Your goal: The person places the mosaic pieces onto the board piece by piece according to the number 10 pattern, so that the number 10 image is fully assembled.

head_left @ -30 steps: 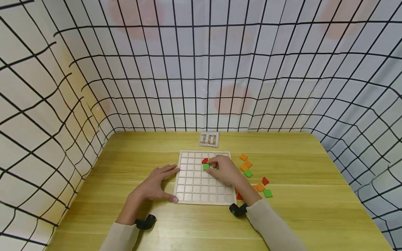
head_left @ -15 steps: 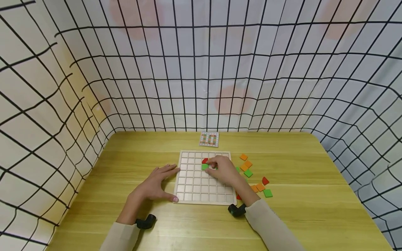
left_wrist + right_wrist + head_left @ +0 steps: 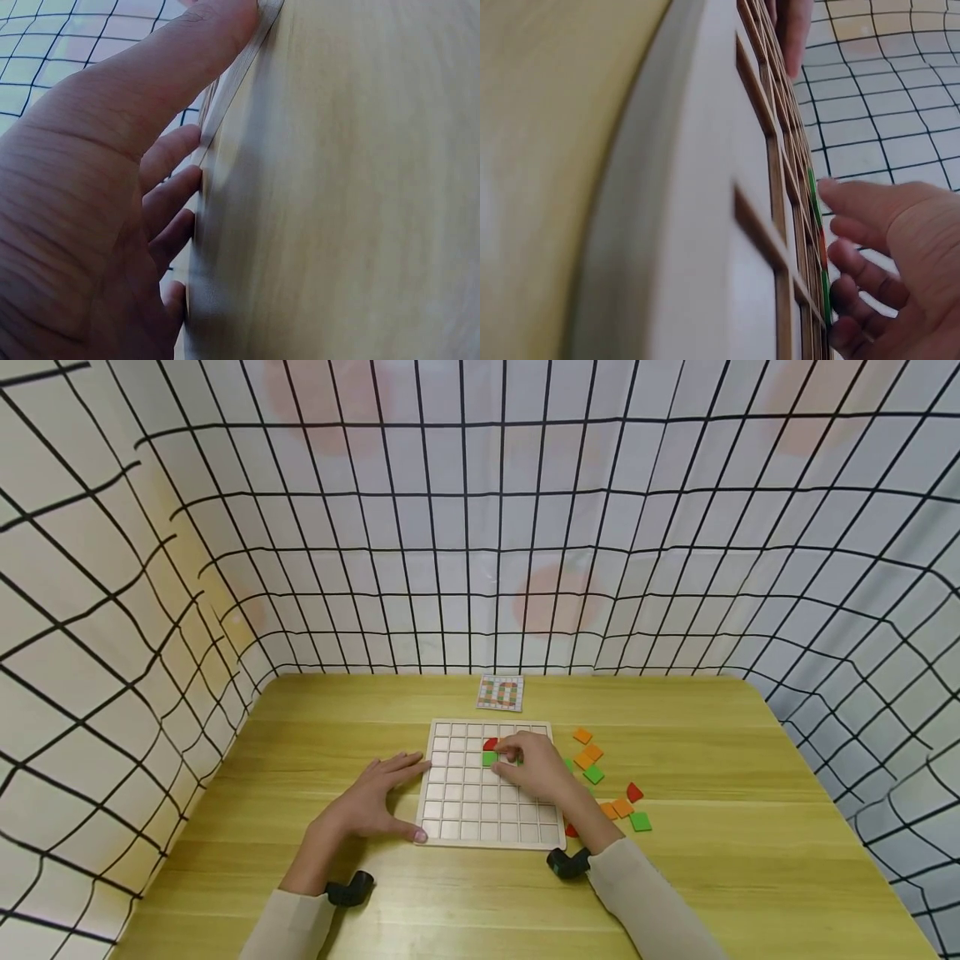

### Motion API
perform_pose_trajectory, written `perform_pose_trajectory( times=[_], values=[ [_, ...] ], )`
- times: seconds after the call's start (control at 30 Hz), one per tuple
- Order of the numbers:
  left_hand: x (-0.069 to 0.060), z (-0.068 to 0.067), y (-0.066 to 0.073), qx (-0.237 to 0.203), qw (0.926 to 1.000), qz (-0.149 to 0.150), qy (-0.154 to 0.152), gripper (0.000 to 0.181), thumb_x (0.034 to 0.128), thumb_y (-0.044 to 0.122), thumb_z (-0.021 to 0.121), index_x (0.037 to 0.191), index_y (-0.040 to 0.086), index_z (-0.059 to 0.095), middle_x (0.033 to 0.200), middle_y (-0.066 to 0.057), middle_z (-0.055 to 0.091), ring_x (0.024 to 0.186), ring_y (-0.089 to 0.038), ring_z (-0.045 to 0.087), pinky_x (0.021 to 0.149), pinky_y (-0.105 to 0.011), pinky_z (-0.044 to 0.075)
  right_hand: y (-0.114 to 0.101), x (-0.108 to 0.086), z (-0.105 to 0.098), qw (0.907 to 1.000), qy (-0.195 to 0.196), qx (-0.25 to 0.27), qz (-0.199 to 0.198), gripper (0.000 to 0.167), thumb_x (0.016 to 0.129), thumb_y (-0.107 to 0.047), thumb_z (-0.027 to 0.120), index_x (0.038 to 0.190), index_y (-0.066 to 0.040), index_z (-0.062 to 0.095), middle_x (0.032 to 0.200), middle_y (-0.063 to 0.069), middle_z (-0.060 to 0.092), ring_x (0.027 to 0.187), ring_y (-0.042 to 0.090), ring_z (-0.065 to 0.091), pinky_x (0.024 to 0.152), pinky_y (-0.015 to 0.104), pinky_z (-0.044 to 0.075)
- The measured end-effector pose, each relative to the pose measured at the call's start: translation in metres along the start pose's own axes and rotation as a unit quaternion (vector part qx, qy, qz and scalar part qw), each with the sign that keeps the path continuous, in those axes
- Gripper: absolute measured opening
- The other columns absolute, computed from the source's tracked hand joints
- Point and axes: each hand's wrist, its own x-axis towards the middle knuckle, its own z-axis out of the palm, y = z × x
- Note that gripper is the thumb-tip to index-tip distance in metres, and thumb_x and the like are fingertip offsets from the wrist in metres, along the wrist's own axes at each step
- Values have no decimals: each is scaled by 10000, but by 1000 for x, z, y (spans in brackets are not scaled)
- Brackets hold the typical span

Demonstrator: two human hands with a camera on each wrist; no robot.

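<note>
A pale wooden grid board (image 3: 468, 814) lies on the table. My left hand (image 3: 367, 802) rests at its left side, fingers spread, with thumb and fingertips touching the edge. Over the board's upper right, my right hand (image 3: 536, 767) has its thumb tip at a green square tile (image 3: 490, 758) set in the grid. A red quarter-round tile (image 3: 491, 744) sits just above that one. The right hand's other fingers bend loosely over neighbouring cells and partly hide more tiles. In the right wrist view, the thumb nears a green tile (image 3: 814, 191), and no piece shows pinched.
Loose orange tiles (image 3: 593, 752), green tiles (image 3: 641, 822) and a red quarter-round piece (image 3: 634, 792) are scattered right of the board, some behind the right forearm. A small pattern card (image 3: 499, 692) lies behind the board. Gridded white fabric (image 3: 480, 527) walls the table.
The green tile by the right thumb has shifted slightly left and now lies squarely in its cell. The right hand has barely moved; the left hand stays still.
</note>
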Motion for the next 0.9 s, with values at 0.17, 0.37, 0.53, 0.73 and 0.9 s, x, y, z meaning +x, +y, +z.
perform_pose_trajectory(
  times=[0.17, 0.37, 0.53, 0.73, 0.9],
  values=[
    [0, 1, -1, -19, 10000, -24, -44, 1143, 645, 678, 887, 1593, 246, 417, 1692, -40, 319, 1587, -350, 222, 1288, -633, 89, 1, -6, -6, 10000, -53, 74, 39, 252, 915, -229, 799, 1137, -114, 774, 871, -33, 619, 793, 168, 519, 719, 288, 463],
    [0, 1, -3, -17, 10000, 13, 8, 1138, 644, 679, 887, 1590, 246, 424, 1690, -34, 324, 1583, -353, 235, 1286, -634, 101, 8, -17, -19, 9999, 122, -65, -11, 241, 915, -219, 799, 1128, -110, 777, 884, -35, 635, 790, 153, 538, 723, 275, 489],
    [0, 0, -2, 3, 10000, 22, 5, 1134, 648, 670, 890, 1589, 242, 425, 1690, -38, 324, 1582, -357, 235, 1284, -638, 103, 17, -33, -35, 9998, 211, -51, -12, 249, 923, -214, 784, 1136, -86, 766, 900, -13, 630, 818, 165, 555, 719, 279, 493],
    [0, 1, -3, 3, 10000, 15, 3, 1138, 645, 678, 887, 1591, 248, 422, 1690, -35, 325, 1581, -357, 235, 1283, -640, 103, 34, -50, -54, 9987, 285, -382, 164, 230, 930, -245, 783, 1112, -105, 763, 863, -44, 610, 812, 156, 541, 717, 263, 473],
    [0, 1, -3, -5, 10000, 36, 0, 1138, 648, 677, 886, 1590, 239, 422, 1689, -45, 325, 1580, -362, 236, 1280, -647, 104, 48, -63, -69, 9973, 375, -569, 270, 248, 933, -247, 784, 1140, -113, 760, 896, -60, 649, 831, 145, 555, 751, 281, 500]
  ],
)
